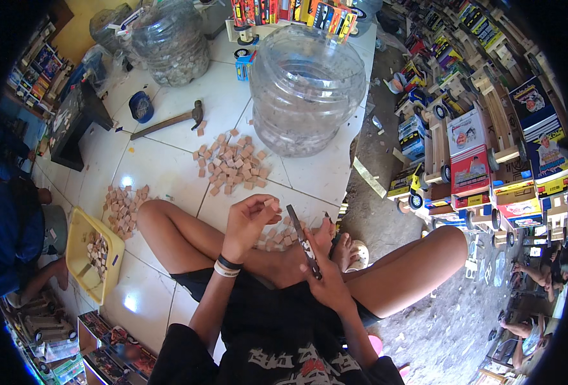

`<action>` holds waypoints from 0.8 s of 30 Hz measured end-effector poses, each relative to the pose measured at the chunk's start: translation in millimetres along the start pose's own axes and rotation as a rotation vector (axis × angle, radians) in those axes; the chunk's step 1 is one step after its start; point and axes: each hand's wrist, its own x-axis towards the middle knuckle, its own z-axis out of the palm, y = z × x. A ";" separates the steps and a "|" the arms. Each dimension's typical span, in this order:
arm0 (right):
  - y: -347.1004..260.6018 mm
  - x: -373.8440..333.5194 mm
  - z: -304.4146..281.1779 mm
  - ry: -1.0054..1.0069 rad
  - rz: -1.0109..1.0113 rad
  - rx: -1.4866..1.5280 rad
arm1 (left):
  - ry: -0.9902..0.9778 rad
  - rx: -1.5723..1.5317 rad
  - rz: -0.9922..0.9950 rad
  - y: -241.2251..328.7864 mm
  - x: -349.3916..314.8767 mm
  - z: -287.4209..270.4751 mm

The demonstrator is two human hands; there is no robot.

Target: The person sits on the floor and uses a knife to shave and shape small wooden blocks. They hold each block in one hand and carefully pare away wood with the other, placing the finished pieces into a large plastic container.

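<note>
My left hand [248, 221] is raised above my crossed legs. Its fingertips pinch a small wooden block [271, 203], pale on the side that shows. Just to its right, my right hand [329, 282] grips a long, dark, flat-bladed tool [300, 232], tilted with its tip up and left toward the block. Whether it is a knife or a file I cannot make out. Block and blade are apart. Below my hands, loose wooden blocks [277, 240] lie on the tiles by my feet. A larger heap of blocks [229, 165] sits beyond my hands.
A big clear plastic container [306, 96] stands ahead, near the tile edge. A hammer [168, 123] and blue cup [141, 107] lie far left. Left are more blocks [127, 208] and a yellow basin [78, 256]; another person sits beyond. Wooden toy trucks [470, 147] crowd the right.
</note>
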 end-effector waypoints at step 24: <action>3.3 -21.1 5.2 -0.207 0.466 0.913 | 0.014 -0.329 -0.061 -15.0 -4.6 1.2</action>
